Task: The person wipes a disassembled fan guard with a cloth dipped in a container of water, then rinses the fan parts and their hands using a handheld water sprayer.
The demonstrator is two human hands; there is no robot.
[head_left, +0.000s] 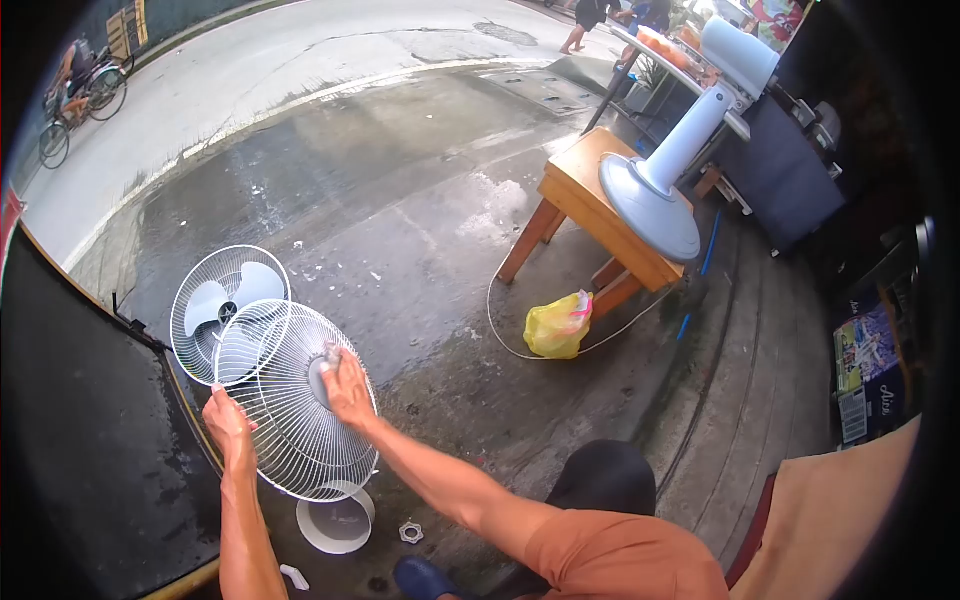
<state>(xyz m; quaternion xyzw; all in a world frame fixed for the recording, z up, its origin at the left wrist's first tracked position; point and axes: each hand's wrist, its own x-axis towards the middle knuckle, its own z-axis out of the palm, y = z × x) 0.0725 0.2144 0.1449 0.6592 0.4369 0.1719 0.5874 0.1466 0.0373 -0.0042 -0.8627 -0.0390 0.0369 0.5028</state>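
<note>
My left hand (230,424) grips the edge of a round white wire fan grille (300,440), which is tilted up in front of me. My right hand (348,390) presses with bunched fingers at the grille's grey centre disc (319,382). A small greyish thing shows at those fingertips, too small to make out. Behind lies another wire grille (180,348) with pale fan blades (258,284) in it, partly overlapped by the held one. Below the held grille sits a white round tub (336,535), and a ring-shaped nut (411,532) lies on the ground beside it.
A bladeless fan stand (690,140) rests on a wooden stool (578,165), its cord looping over wet concrete. A yellow plastic bag (556,330) lies beside the stool. A dark panel (95,420) borders the left. Beyond, a cyclist (76,85) and pedestrians (588,18) are on the road.
</note>
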